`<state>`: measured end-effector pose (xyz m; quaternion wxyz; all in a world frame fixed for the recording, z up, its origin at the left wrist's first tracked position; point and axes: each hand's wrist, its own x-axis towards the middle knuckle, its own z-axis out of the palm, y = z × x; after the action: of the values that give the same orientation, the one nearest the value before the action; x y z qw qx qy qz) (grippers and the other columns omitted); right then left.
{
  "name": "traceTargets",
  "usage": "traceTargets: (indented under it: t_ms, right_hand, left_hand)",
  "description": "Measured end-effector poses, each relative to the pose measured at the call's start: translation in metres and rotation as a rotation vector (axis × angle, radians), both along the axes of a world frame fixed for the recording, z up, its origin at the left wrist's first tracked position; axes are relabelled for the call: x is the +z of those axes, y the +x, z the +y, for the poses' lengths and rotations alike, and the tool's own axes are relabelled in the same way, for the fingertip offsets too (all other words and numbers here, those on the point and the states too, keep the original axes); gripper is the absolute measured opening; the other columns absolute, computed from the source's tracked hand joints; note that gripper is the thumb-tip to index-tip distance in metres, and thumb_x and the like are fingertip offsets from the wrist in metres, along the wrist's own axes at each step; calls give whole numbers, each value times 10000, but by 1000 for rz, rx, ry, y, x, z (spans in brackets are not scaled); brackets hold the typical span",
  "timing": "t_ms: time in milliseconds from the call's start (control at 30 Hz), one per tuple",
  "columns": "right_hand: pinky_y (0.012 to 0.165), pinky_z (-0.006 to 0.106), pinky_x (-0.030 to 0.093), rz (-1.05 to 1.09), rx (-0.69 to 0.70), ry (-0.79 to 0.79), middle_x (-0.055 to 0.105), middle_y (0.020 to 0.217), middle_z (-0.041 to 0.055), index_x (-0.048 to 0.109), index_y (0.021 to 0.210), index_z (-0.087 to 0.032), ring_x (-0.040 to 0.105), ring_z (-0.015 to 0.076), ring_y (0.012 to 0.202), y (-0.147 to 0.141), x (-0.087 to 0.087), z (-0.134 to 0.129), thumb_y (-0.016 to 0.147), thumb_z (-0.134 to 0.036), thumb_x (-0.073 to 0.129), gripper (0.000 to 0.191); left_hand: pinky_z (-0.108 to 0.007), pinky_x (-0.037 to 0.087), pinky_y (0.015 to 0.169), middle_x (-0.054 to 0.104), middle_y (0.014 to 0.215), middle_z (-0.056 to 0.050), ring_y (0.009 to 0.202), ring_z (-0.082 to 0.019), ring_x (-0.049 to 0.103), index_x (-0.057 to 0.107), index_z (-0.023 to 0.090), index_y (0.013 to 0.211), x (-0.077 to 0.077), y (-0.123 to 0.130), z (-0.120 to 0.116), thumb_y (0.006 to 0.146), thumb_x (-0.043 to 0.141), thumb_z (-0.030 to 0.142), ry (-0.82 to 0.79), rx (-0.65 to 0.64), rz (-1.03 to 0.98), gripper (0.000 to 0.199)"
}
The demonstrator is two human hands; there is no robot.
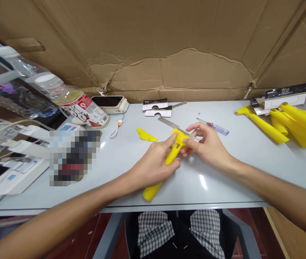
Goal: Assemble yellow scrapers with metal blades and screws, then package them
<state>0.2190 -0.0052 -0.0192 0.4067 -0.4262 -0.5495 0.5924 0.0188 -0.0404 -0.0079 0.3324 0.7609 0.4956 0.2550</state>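
My left hand [156, 160] is closed around the yellow handle of a scraper [172, 154], whose lower end reaches toward the table's front edge. A flat metal blade [166, 123] lies across the scraper's head and sticks out to the upper left. My right hand [205, 142] pinches the head and the blade at their right end, thumb on top. Left of the head, a loose yellow plate [146, 135] with small holes lies on the table. Beyond my right hand rests a screwdriver [214, 126] with a clear handle, and a tiny screw [199, 113] lies behind it.
Several yellow scrapers [290, 124] with black-and-white cards are piled at the right. Card sleeves [158, 112] lie at the back, near a phone [108, 102] on a white box. At the left are a bottle [85, 109], a power strip [20, 172] with cables and a blurred object [74, 158].
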Motion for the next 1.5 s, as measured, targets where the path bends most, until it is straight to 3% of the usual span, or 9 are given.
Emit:
traceTargets:
  t_ms: [200,400,567,667,967,1133,1233,1333,1500]
  right_hand:
    - [715,387,646,-21,-12,31,623,958,-17,584,1105,-232,799,214,719,0,2,-1,903,-394,793,332]
    - [755,398,657,11,10,47,698,930,7,561,1127,-247,799,231,788,0,12,-5,873,-510,837,458]
    - [627,335,610,68,33,-5,728,953,29,549,1153,-256,779,207,713,5,20,-2,964,-635,679,442]
    - [595,310,573,47,-22,-4,716,892,8,545,1131,-264,753,188,656,13,22,8,974,-636,653,418]
    - [544,305,510,-4,-185,81,654,774,-7,590,981,-252,652,154,573,33,33,35,969,-442,686,213]
    - [584,324,497,-162,-210,278,641,755,10,590,869,-243,622,157,601,42,38,40,963,-378,675,185]
    - [659,348,475,-561,-145,538,662,741,25,637,852,-231,638,194,673,51,41,44,937,-334,682,141]
    - [755,374,452,-968,40,734,743,879,63,745,921,-223,670,246,815,64,40,51,885,-256,702,65]
    - [788,377,466,-959,278,619,774,916,73,826,893,-248,681,266,884,80,32,60,813,-201,758,116]
  left_hand:
    - [-262,467,511,706,832,-18,551,-132,567,534,142,1569,-3,2,1,921,668,292,-143,114,-115,679]
    - [-234,461,415,607,621,61,423,-116,531,389,134,1653,5,-3,5,937,699,328,-427,53,-337,803]
    - [-191,400,369,560,599,69,392,-77,462,638,140,1266,13,-8,11,903,753,325,-598,-17,-609,423]
    - [-177,335,330,529,537,77,336,-63,389,622,180,1007,11,-12,14,901,735,318,-659,-50,-713,207]
    - [-157,311,283,507,495,66,284,-53,314,563,196,818,-2,-24,20,857,715,322,-780,-133,-858,202]
    - [-147,312,278,486,473,66,282,-58,315,555,201,799,3,-24,19,862,709,329,-813,-164,-883,211]
    - [-147,279,262,451,443,68,266,-55,280,544,202,756,5,-25,20,847,718,363,-832,-190,-900,253]
    - [-150,257,250,437,423,70,254,-54,257,536,208,743,4,-26,22,825,745,394,-837,-217,-900,291]
    - [-152,284,254,434,420,75,249,-62,287,536,215,761,-4,-29,24,854,769,451,-846,-283,-855,345]
